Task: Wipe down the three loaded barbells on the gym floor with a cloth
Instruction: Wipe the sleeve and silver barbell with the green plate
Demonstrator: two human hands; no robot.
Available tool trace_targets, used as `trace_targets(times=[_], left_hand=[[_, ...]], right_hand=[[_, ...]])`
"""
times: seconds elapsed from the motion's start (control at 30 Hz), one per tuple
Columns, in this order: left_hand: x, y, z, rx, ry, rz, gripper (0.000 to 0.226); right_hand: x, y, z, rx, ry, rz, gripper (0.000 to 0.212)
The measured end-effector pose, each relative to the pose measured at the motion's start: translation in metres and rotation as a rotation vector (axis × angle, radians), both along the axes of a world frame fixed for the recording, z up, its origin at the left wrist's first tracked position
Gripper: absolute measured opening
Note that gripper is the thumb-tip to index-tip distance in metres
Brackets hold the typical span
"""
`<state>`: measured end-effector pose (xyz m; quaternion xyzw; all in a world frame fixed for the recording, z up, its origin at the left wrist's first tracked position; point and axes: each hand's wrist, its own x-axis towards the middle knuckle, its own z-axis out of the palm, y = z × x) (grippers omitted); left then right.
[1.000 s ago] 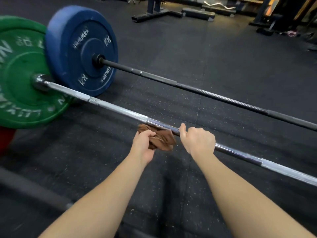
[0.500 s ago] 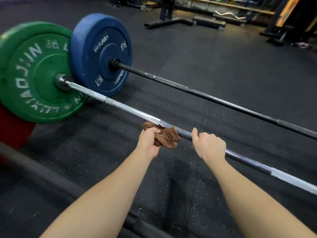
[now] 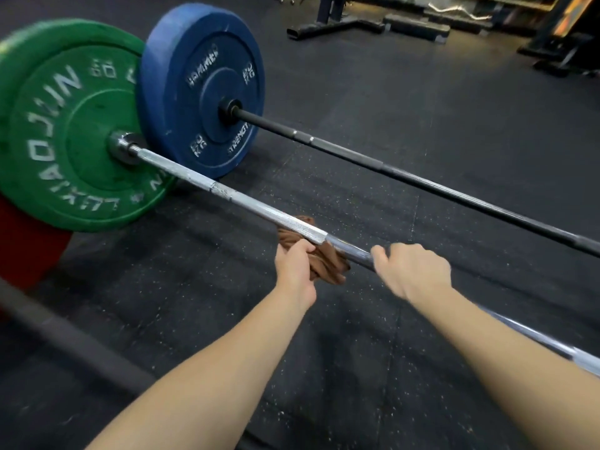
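the left hand [image 3: 296,271] is closed round a bunched brown cloth [image 3: 329,266], holding it against the silver bar [image 3: 259,210]; the cloth wraps under the bar, with a fold showing on its far side, right where the knurled part ends. just beside it, the right hand [image 3: 414,271] is curled over the same bar, thumb toward the cloth, not touching it. the silver bar runs from a green plate [image 3: 65,125] at the left down to the lower right edge. behind it lies a black bar [image 3: 422,185] with a blue plate [image 3: 201,89], roughly parallel, the two plates overlapping in view. a red plate [image 3: 26,251] shows under the green one. a third bar [image 3: 65,339], dark and blurred, crosses the lower left. all rest on the speckled black floor [image 3: 341,368].
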<state>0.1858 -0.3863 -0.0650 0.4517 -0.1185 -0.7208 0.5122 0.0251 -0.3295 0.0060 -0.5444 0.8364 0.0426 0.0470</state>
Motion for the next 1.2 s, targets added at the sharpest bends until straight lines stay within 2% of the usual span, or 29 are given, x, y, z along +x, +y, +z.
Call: trace_targets(times=[0.1, 0.23, 0.3, 0.37, 0.43, 0.5, 0.6, 0.77, 0.87, 1.0, 1.07, 1.2], left_hand=[[0.001, -0.001, -0.004, 0.014, 0.022, 0.007, 0.05], [0.039, -0.03, 0.006, 0.057, 0.117, 0.117, 0.052], [0.062, -0.049, 0.009, 0.063, 0.084, 0.203, 0.048], [0.083, -0.066, 0.006, 0.057, 0.085, 0.252, 0.046], [0.09, -0.071, 0.002, 0.044, 0.062, 0.234, 0.049], [0.079, -0.063, -0.005, 0.023, 0.02, 0.163, 0.049], [0.057, -0.045, -0.006, 0.003, 0.04, 0.066, 0.064], [0.078, -0.07, -0.004, -0.015, 0.021, 0.126, 0.072], [0.112, -0.098, -0.008, -0.034, -0.043, 0.24, 0.078], [0.154, -0.131, -0.007, -0.069, -0.029, 0.333, 0.069], [0.154, -0.127, -0.007, -0.058, -0.013, 0.299, 0.071], [0.13, -0.109, -0.011, -0.031, 0.015, 0.193, 0.06]], right_hand=[[0.04, -0.034, 0.003, -0.119, -0.173, 0.155, 0.043], [0.076, -0.075, -0.008, 0.027, -0.284, 0.25, 0.065], [0.081, -0.074, -0.02, -0.018, -0.23, 0.236, 0.07], [0.081, -0.068, -0.024, -0.095, -0.123, 0.253, 0.066], [0.08, -0.069, -0.024, -0.07, -0.119, 0.246, 0.06], [0.082, -0.072, -0.023, -0.061, -0.109, 0.231, 0.063], [0.086, -0.071, -0.028, -0.164, -0.043, 0.221, 0.07], [0.086, -0.066, -0.024, -0.16, -0.007, 0.258, 0.061], [0.086, -0.065, -0.026, -0.166, 0.008, 0.235, 0.065], [0.088, -0.068, -0.03, -0.176, 0.043, 0.199, 0.068], [0.089, -0.07, -0.032, -0.18, 0.063, 0.199, 0.067], [0.088, -0.068, -0.034, -0.179, 0.094, 0.184, 0.066]])
